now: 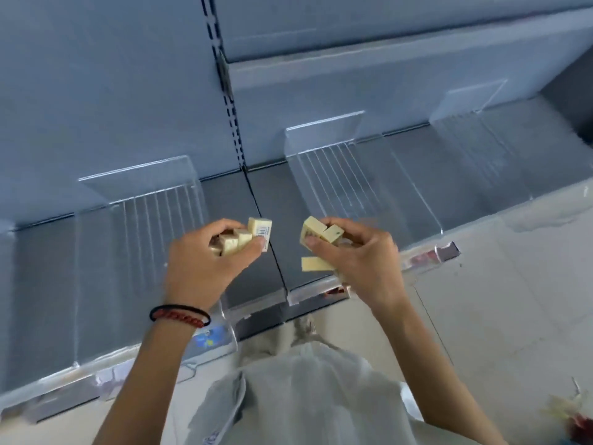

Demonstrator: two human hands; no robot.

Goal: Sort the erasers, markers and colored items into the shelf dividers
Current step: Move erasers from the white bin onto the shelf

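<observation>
My left hand (205, 261) grips a bunch of several cream-coloured erasers (244, 239), one with a barcode label showing. My right hand (359, 258) holds several more of the same erasers (317, 234), one sticking out below the thumb. Both hands hover side by side above the grey shelf (266, 200), over the seam between two shelf sections. Clear plastic dividers (324, 149) split the shelf into compartments; those in view hold nothing that I can see.
A clear front lip (321, 293) with price labels runs along the shelf's front edge. A slotted upright (229, 91) rises on the grey back wall. Pale floor tiles lie at the right, with a blurred heap of coloured items (574, 415) at the bottom right corner.
</observation>
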